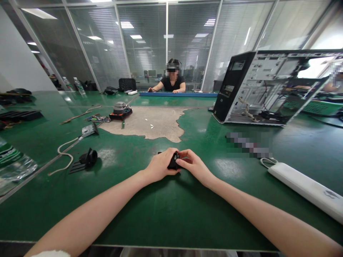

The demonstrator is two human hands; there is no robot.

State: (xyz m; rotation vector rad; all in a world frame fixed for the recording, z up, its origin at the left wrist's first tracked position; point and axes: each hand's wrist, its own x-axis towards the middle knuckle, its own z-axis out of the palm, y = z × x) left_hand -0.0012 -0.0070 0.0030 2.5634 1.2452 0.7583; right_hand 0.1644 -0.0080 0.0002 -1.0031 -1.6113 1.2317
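Note:
My left hand [160,166] is wrapped around a small black part [172,162], held just above or on the green tabletop [179,210]. A bit of black shows past its far side. My right hand [194,167] meets the part from the right, with thumb and index finger closed on its near edge. Fingers cover most of the part, so its exact kind cannot be made out. To the left lies a black plastic piece with a round end and thin prongs [87,159].
An opened computer case [237,89] stands at right, near a long white plastic box [302,185]. A metal bracket [89,130], a round grey component on a black base [121,110] and a water bottle [14,162] are at left. Across the table sits a person [173,84].

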